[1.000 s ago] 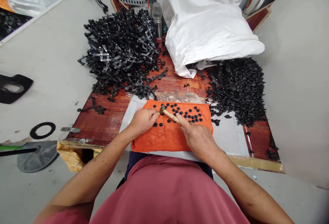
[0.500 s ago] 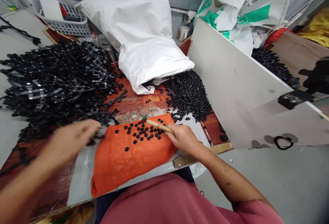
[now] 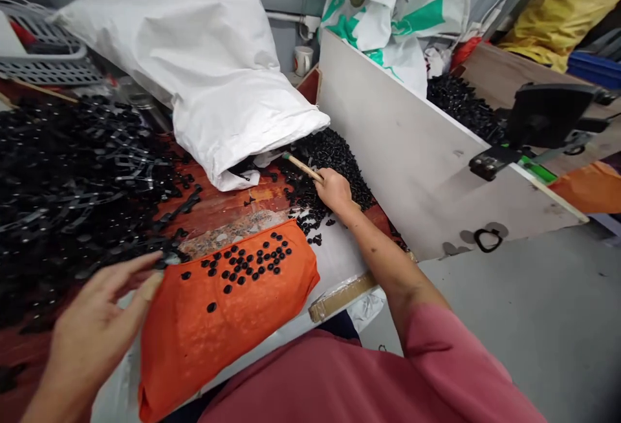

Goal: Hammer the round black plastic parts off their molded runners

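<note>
An orange cloth pad (image 3: pixel 213 345) lies before me, with several small round black parts (image 3: pixel 250 271) scattered over its upper half. My left hand (image 3: pixel 104 319) is by the pad's left edge, thumb and fingers apart, and I see nothing in it. Farther off on the right, my right hand (image 3: pixel 334 191) grips a wooden stick with a green end (image 3: pixel 305 168). That hand is over a heap of small black parts (image 3: pixel 339 151), the stick pointing up and left toward the mouth of a white sack (image 3: pixel 218 86).
On the left is a large pile of black strip-like pieces (image 3: pixel 82 196). An upright pale board (image 3: pixel 412 145) walls off the right side, with a dark clamp-like device (image 3: pixel 490 161) on its top edge. A grey basket (image 3: pixel 53 70) and a white mug (image 3: pixel 303 61) stand behind.
My right hand has moved from the orange pad up to the heap, carrying the stick. My left hand has come back nearer and opened. The view has swung right.
</note>
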`<state>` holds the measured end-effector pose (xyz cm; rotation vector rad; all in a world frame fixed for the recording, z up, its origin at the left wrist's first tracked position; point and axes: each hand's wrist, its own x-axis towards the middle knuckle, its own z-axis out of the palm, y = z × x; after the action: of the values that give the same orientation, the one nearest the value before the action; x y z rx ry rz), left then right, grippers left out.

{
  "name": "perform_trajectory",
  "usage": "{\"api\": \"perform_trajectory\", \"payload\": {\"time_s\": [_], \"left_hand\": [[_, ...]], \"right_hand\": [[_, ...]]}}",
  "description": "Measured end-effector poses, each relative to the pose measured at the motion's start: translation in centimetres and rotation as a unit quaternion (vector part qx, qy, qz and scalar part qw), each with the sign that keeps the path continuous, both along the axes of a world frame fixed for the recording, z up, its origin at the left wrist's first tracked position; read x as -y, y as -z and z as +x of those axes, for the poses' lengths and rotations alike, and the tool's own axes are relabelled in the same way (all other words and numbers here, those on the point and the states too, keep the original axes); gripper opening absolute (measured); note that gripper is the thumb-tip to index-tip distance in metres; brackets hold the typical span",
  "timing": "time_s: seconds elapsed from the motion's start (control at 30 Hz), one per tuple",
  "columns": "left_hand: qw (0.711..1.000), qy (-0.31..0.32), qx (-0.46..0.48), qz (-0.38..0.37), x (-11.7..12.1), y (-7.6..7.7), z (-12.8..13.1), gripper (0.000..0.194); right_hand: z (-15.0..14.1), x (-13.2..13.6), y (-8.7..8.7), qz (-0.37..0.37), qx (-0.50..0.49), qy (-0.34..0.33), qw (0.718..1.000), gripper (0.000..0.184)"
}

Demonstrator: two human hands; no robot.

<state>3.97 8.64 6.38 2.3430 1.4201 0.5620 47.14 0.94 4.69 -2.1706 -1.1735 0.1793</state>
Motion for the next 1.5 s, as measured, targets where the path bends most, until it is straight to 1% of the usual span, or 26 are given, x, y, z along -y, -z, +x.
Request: {"api": "perform_trajectory", "payload": {"time_s": [0.07, 0.17, 0.27, 0.33, 0.37, 0.43, 0.5, 0.57, 0.63, 0.7, 0.73, 0.77, 0.83, 0.87, 0.93, 0.97, 1.0, 1.07, 1.13, 1.17, 1.2, 1.23, 1.3, 1.4, 1.5], "left_hand": [[0.998, -0.004, 0.032, -0.048, 1.7, 0.9, 1.1, 0.029], [0.989, 0.024, 0.077, -0.120, 3.3, 1.1, 2.4, 0.033], [0.976, 0.059, 0.107, -0.179, 4.3, 0.6, 3.6, 0.040], [0.973, 0.084, 0.112, -0.185, 5.0, 0.1, 4.3, 0.040], [0.974, 0.092, 0.113, -0.173, 5.4, -0.3, 4.6, 0.039], [0.981, 0.098, 0.116, -0.124, 6.2, -1.3, 5.1, 0.038], [0.986, 0.096, 0.116, -0.070, 7.0, -2.3, 5.4, 0.039], [0.986, 0.110, 0.119, -0.030, 7.8, -2.9, 5.7, 0.044], [0.985, 0.124, 0.118, 0.012, 8.4, -2.9, 5.9, 0.048], [0.984, 0.113, 0.115, 0.076, 8.9, -2.5, 6.1, 0.047], [0.982, 0.101, 0.112, 0.110, 9.1, -2.3, 6.1, 0.044], [0.980, 0.091, 0.109, 0.138, 9.2, -2.0, 6.1, 0.039], [0.978, 0.089, 0.105, 0.159, 9.3, -1.6, 5.8, 0.027], [0.979, 0.096, 0.104, 0.147, 9.4, -1.5, 5.5, 0.022], [0.985, 0.110, 0.108, 0.082, 9.3, -1.5, 4.3, 0.020], [0.987, 0.108, 0.115, 0.037, 9.3, -1.5, 3.5, 0.022], [0.988, 0.095, 0.122, -0.007, 9.2, -1.6, 2.5, 0.023], [0.988, 0.045, 0.131, -0.074, 8.8, -1.5, 0.3, 0.027], [0.986, -0.001, 0.121, -0.111, 8.4, -1.0, -1.8, 0.032], [0.985, -0.008, 0.112, -0.129, 8.2, -0.5, -2.6, 0.035], [0.984, -0.006, 0.103, -0.147, 8.0, 0.0, -3.1, 0.037], [0.982, 0.000, 0.096, -0.164, 7.9, 0.6, -3.3, 0.038], [0.978, 0.012, 0.081, -0.189, 7.6, 1.8, -3.1, 0.037], [0.980, 0.013, 0.039, -0.195, 7.2, 3.2, -1.7, 0.041], [0.980, 0.009, 0.011, -0.200, 7.0, 3.9, -0.5, 0.043]], "right_hand": [[-0.1, 0.0, -0.3, 0.055, -0.045, 0.025, 0.997, 0.022], [-1.0, 0.4, -1.5, 0.139, -0.143, 0.040, 0.979, 0.031], [-3.1, 1.5, -2.9, 0.191, -0.274, 0.000, 0.943, 0.038], [-5.2, 2.7, -3.6, 0.200, -0.360, -0.049, 0.910, 0.040], [-6.4, 3.4, -3.8, 0.198, -0.399, -0.072, 0.892, 0.041], [-8.8, 4.7, -3.9, 0.182, -0.470, -0.113, 0.856, 0.042], [-11.1, 5.6, -3.7, 0.152, -0.525, -0.151, 0.824, 0.040], [-13.3, 6.2, -3.3, 0.122, -0.572, -0.182, 0.790, 0.038], [-15.3, 6.4, -2.8, 0.096, -0.629, -0.201, 0.745, 0.037], [-17.1, 6.4, -2.3, 0.075, -0.672, -0.209, 0.706, 0.038], [-17.9, 6.3, -2.1, 0.067, -0.683, -0.211, 0.696, 0.039], [-18.7, 6.3, -1.8, 0.060, -0.687, -0.213, 0.693, 0.040], [-20.2, 6.2, -1.5, 0.041, -0.687, -0.226, 0.690, 0.040], [-20.8, 6.2, -1.4, 0.030, -0.686, -0.236, 0.688, 0.040], [-21.7, 6.3, -1.3, 0.005, -0.680, -0.256, 0.688, 0.040], [-21.9, 6.4, -1.3, -0.005, -0.672, -0.262, 0.693, 0.041], [-21.9, 6.6, -1.3, -0.012, -0.659, -0.264, 0.704, 0.043], [-21.3, 7.2, -1.3, -0.026, -0.613, -0.257, 0.747, 0.047], [-20.0, 8.2, -0.9, -0.052, -0.537, -0.250, 0.804, 0.045], [-19.2, 8.9, -0.6, -0.071, -0.495, -0.253, 0.828, 0.043], [-18.4, 9.6, -0.3, -0.096, -0.452, -0.262, 0.847, 0.041], [-17.6, 10.4, 0.1, -0.121, -0.415, -0.271, 0.860, 0.041], [-16.4, 12.1, 0.9, -0.162, -0.355, -0.298, 0.871, 0.040], [-15.4, 13.9, 1.6, -0.224, -0.271, -0.339, 0.873, 0.034], [-15.3, 14.7, 1.8, -0.250, -0.229, -0.352, 0.872, 0.029]]}}
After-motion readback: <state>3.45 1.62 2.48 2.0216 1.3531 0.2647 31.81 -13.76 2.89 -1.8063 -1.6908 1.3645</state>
